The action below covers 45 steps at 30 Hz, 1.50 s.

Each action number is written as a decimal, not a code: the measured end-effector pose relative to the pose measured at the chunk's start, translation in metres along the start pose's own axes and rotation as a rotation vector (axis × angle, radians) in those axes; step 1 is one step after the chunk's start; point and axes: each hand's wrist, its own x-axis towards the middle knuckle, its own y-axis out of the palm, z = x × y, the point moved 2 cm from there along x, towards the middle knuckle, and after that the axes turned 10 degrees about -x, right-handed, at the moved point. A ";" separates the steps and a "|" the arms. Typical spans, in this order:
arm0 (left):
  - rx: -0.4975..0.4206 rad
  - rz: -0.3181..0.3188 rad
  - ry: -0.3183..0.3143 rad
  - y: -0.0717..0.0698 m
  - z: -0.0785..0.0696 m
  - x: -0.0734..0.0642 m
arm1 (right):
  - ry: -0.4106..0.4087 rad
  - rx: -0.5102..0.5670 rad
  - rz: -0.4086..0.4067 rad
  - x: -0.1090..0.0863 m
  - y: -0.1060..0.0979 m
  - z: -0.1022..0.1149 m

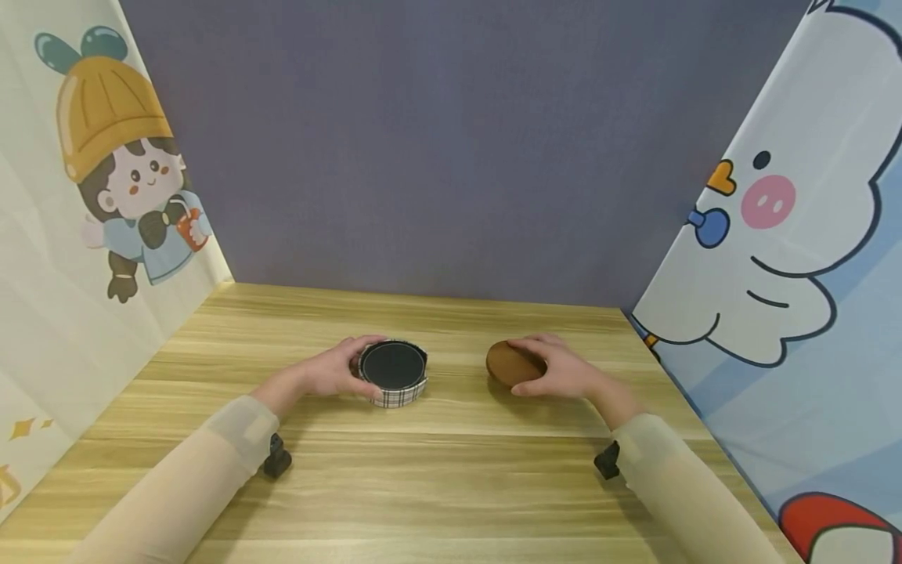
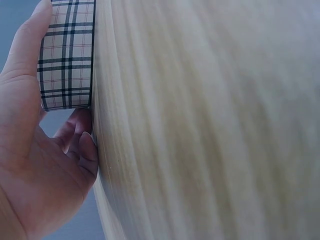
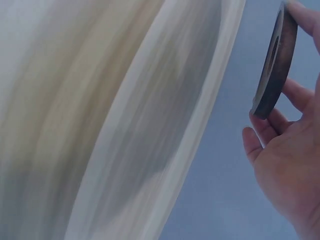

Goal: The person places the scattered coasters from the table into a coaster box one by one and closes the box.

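A round coaster holder (image 1: 398,398) with a black-and-white plaid side stands on the table. Its top shows a black disc (image 1: 393,365), and its rim has a gap on the right. My left hand (image 1: 331,372) grips it from the left, thumb on the near side and fingers on the far side. To the right, my right hand (image 1: 564,370) pinches a brown round coaster (image 1: 513,364) by its edge. In the right wrist view the coaster (image 3: 279,62) is raised off the table and tilted, with a darker rounded mark on its underside.
The wood-grain table (image 1: 423,478) ends at a grey back panel (image 1: 423,149). Printed cartoon curtains (image 1: 56,337) border it on the left and right. A small black device (image 1: 277,457) sits at each wrist.
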 end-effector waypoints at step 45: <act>0.002 0.036 -0.036 -0.001 -0.001 -0.001 | -0.231 0.052 0.067 0.105 0.054 0.145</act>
